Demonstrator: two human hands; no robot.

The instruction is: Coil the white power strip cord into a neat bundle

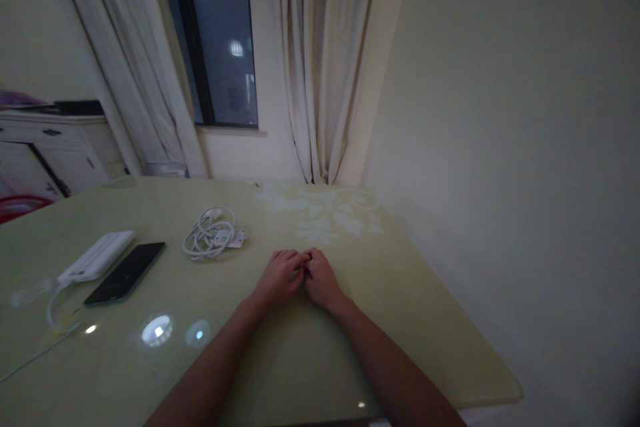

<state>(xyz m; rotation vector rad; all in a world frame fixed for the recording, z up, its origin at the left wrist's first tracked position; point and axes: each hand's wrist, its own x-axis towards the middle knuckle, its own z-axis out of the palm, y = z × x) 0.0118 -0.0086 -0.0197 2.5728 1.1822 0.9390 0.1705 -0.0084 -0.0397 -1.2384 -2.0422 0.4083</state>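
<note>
My left hand and my right hand rest knuckles-up on the glossy pale green table, side by side with their curled fingertips touching each other. Whatever sits between the fingers, if anything, is hidden. A coiled white cable lies a little to the left of my left hand. Farther left lie a black phone, face up, and a white power bank with a thin white lead running from its near end.
The table's right edge meets a plain wall. Behind the table hang pale curtains around a dark window. A white cabinet stands at the far left. Lamp reflections shine on the tabletop near the front.
</note>
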